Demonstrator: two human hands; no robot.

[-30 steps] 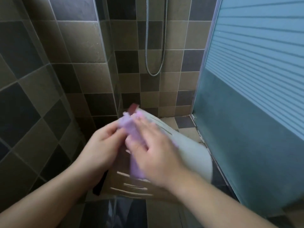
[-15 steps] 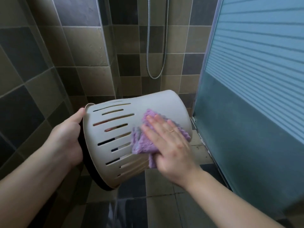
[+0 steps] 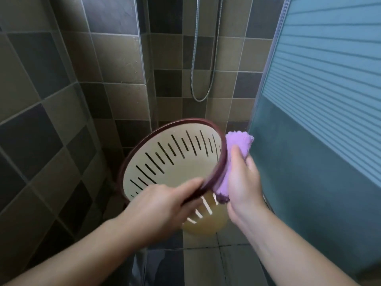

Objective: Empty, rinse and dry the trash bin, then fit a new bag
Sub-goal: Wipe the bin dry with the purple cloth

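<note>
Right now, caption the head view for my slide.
Left hand grips slotted beige plastic bin's maroon rim; right hand wipes it with purple cloth.

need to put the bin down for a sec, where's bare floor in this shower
Bare floor tiles show below the bin, between both forearms, bordered by the glass door on the right. Under the bin and beside the left wall is hidden or dark.

Tiled walls (image 3: 115, 58), shower hose (image 3: 203, 58), frosted glass door (image 3: 329, 100)
</note>
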